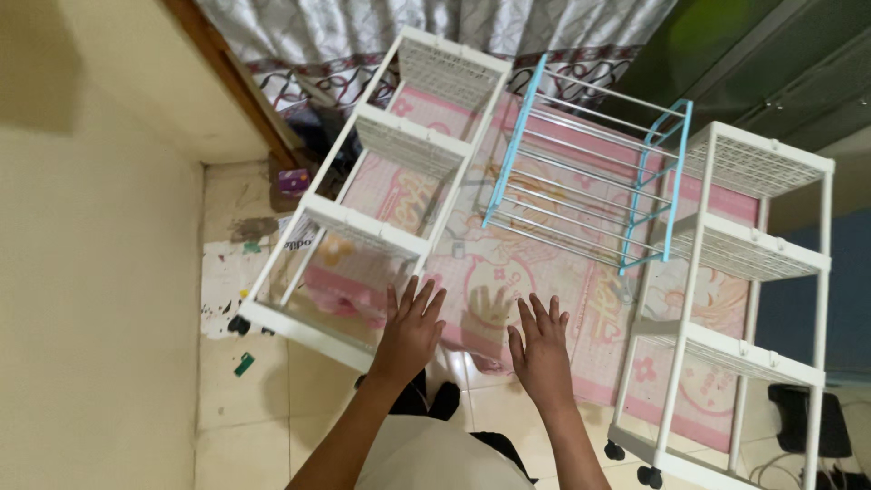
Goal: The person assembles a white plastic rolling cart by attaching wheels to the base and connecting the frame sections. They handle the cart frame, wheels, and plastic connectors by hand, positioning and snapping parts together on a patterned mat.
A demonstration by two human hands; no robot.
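1. Hands: the left hand and the right hand are held out flat, palms down, fingers spread wide; nothing is gripped by either. The left hand is nearest the lower corner of the left white rack; whether the frame is touched there cannot be told. The right hand is held over the pink mat, clear of every rack.

2. Position: the left white rack is seen standing on the tiled floor at the mat's left edge, close to the cream wall. Small black casters are visible at its base.

3. Orientation: the rack's long axis is its height; in this downward view it runs from the casters at lower left up and away to the top tier near the patterned curtain. Four mesh tiers are counted along it.

4. Handling: the frame is judged light and stiff, of thin tube and mesh, liable to roll on its casters and to tip if pushed high. Hold is best taken on the corner posts or tier rims, not on the mesh.

5. Surroundings: a low blue wire rack is set on the mat between the left rack and a right white rack of like build.
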